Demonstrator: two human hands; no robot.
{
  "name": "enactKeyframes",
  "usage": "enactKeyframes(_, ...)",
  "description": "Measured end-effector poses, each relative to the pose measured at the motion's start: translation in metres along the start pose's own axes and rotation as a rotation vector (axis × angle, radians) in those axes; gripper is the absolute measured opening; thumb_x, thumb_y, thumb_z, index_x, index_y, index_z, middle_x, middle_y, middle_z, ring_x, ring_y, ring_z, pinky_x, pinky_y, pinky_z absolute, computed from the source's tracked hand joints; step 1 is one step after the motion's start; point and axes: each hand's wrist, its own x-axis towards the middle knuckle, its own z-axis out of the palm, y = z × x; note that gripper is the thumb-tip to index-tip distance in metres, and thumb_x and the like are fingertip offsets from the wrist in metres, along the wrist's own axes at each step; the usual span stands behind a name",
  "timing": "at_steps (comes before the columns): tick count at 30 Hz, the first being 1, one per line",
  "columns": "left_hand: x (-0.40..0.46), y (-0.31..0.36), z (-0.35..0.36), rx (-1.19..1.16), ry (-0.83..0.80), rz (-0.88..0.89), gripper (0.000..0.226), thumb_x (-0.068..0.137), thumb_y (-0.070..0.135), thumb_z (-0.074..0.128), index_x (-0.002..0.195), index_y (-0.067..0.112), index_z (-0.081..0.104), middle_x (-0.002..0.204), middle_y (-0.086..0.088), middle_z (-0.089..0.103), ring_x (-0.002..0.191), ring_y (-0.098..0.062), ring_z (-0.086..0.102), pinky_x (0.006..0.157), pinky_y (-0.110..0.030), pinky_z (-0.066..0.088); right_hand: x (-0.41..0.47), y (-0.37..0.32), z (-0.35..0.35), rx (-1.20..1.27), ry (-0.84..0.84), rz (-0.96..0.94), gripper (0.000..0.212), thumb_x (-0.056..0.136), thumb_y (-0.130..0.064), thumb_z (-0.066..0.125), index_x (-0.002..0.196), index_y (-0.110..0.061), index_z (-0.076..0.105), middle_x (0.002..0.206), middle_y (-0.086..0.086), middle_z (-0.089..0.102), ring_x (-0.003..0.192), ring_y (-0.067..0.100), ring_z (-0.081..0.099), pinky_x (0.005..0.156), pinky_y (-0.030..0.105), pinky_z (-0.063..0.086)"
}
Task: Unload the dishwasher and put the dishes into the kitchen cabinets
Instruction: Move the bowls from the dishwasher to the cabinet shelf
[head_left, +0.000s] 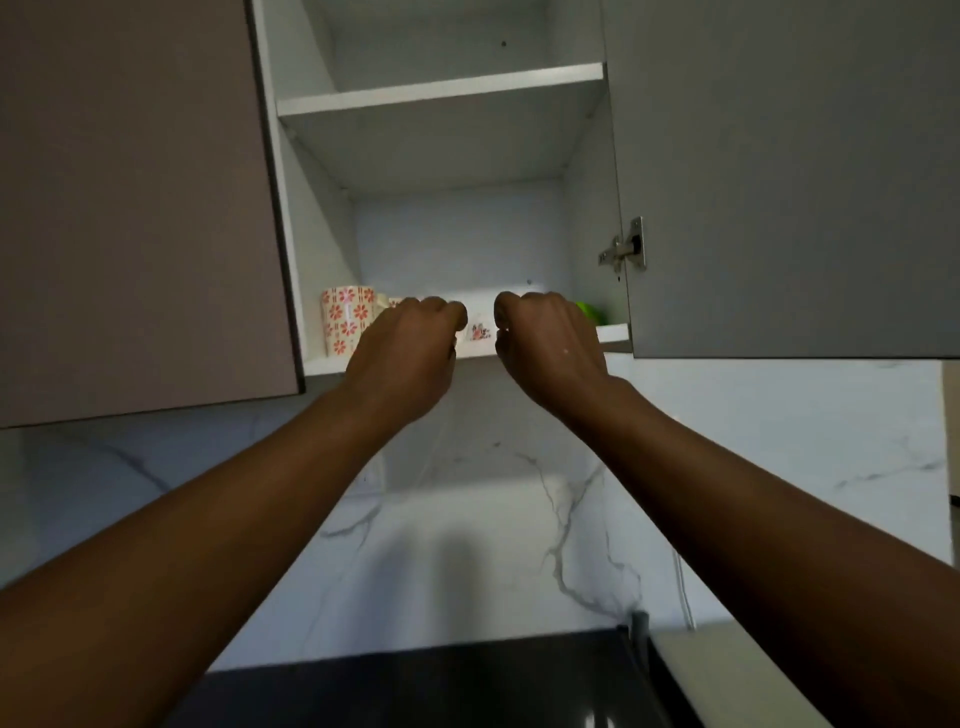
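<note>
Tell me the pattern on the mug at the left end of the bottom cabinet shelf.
Head view: the mug is cream with orange-red flower motifs.

Matt white cabinet (441, 93), shiny metal hinge (626, 247), glossy marble-look backsplash (519, 493), glazed floral mug (345, 319).

Cabinet (447, 234) open, door (779, 176) swung to the right, hinge (626, 248) on its inner edge. Closed door (130, 208) to the left. Upper shelf (441, 88) above, lower shelf (613, 332) below. On lower shelf: mug (345, 319) far left, small cup (480, 332) in the middle, bowl (589, 312) far right. Left hand (410, 348) in front of shelf between mug and cup, right hand (545, 338) between cup and bowl. Backsplash (467, 519) below cabinet, hob (415, 686) at the bottom, in front of it
</note>
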Motion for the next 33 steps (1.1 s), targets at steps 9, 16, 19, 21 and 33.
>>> enactKeyframes(9, -0.100, 0.037, -0.069, -0.085, -0.112, -0.145, 0.027, 0.095, 0.013, 0.053, 0.121, 0.012, 0.059, 0.118, -0.012, 0.063, 0.104, -0.028, 0.059, 0.083, -0.036, 0.050, -0.083, -0.051, -0.080, 0.036, -0.087, 0.012, 0.020, 0.080, -0.001, 0.050, 0.069, -0.015, 0.041, 0.067, 0.011, 0.057, 0.061, 0.032, 0.050, 0.050, 0.028, 0.020)
enactKeyframes(16, -0.126, 0.080, -0.123, 0.006, -0.147, -0.212, 0.027, 0.095, 0.015, 0.053, 0.122, 0.012, 0.058, 0.119, -0.011, 0.062, 0.101, -0.029, 0.059, 0.080, -0.036, 0.048, -0.113, -0.030, -0.133, 0.076, -0.119, 0.008, 0.016, 0.085, -0.006, 0.053, 0.095, -0.011, 0.063, 0.089, 0.011, 0.068, 0.080, 0.032, 0.061, 0.061, 0.029, 0.031)
enactKeyframes(19, -0.138, 0.114, -0.146, 0.011, -0.160, -0.271, 0.028, 0.095, 0.018, 0.053, 0.123, 0.013, 0.057, 0.121, -0.009, 0.061, 0.105, -0.028, 0.058, 0.084, -0.038, 0.049, -0.135, -0.011, -0.163, 0.129, -0.121, -0.006, 0.016, 0.089, -0.009, 0.051, 0.100, -0.011, 0.063, 0.091, 0.009, 0.068, 0.080, 0.029, 0.061, 0.061, 0.028, 0.033)
enactKeyframes(21, -0.148, 0.143, -0.159, 0.013, -0.175, -0.330, 0.028, 0.096, 0.019, 0.052, 0.123, 0.014, 0.057, 0.122, -0.008, 0.061, 0.105, -0.027, 0.058, 0.085, -0.037, 0.048, -0.155, 0.002, -0.183, 0.175, -0.139, -0.028, 0.014, 0.091, -0.010, 0.051, 0.100, -0.010, 0.062, 0.087, 0.008, 0.066, 0.076, 0.027, 0.059, 0.061, 0.028, 0.036)
enactKeyframes(33, -0.223, 0.375, -0.203, 0.046, -0.508, -0.391, 0.029, 0.096, 0.024, 0.050, 0.124, 0.016, 0.054, 0.124, -0.006, 0.058, 0.110, -0.026, 0.055, 0.078, -0.032, 0.039, -0.325, 0.115, -0.300, 0.250, -0.394, -0.042, 0.017, 0.088, -0.004, 0.048, 0.097, -0.007, 0.062, 0.082, 0.009, 0.067, 0.072, 0.027, 0.062, 0.064, 0.036, 0.052)
